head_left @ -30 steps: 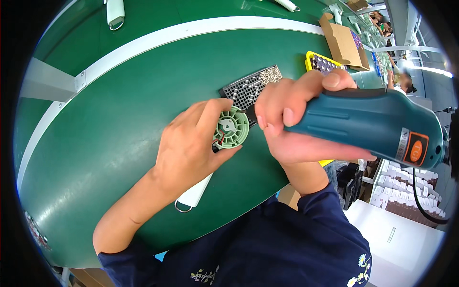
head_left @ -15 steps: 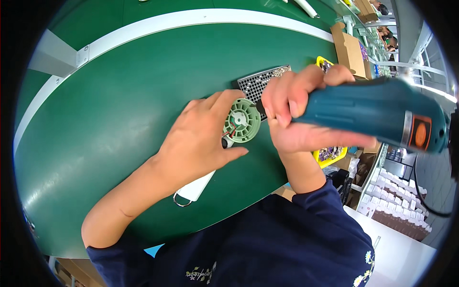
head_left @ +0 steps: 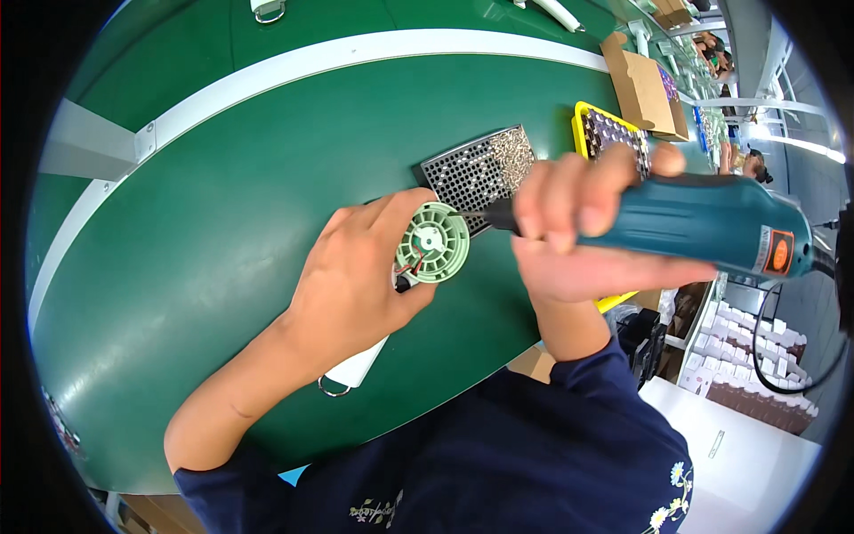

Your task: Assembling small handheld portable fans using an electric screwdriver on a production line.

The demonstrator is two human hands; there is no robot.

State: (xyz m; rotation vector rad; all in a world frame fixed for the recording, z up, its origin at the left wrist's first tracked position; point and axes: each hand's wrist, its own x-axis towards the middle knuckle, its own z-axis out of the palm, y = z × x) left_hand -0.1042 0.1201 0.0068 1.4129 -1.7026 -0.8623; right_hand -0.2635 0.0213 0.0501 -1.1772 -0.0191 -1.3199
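My left hand (head_left: pixel 351 262) is closed round a handheld fan, its thumb and fingers on the round light-green head (head_left: pixel 456 249). The head's slotted face is up, with a pale hub in the middle and red and dark wires beside it. A white handle (head_left: pixel 358 363) with a metal ring comes out below my palm. My right hand (head_left: pixel 578 214) is wrapped round a teal electric screwdriver (head_left: pixel 694 222), held nearly level. Its thin bit reaches the upper right rim of the fan head; whether a screw sits on the tip I cannot tell.
Just beyond the fan lies a black perforated screw tray (head_left: pixel 463 169) with many small screws. A yellow bin (head_left: pixel 580 133) of parts and an open cardboard box (head_left: pixel 640 89) stand at the back right. A white rail (head_left: pixel 382 44) crosses the green table; the screwdriver's cord (head_left: pixel 756 351) hangs at the right.
The screwdriver's bit, blurred and hardly visible before, now shows at the fan head's rim. The whole scene has shifted slightly in view. Both hands keep their holds.
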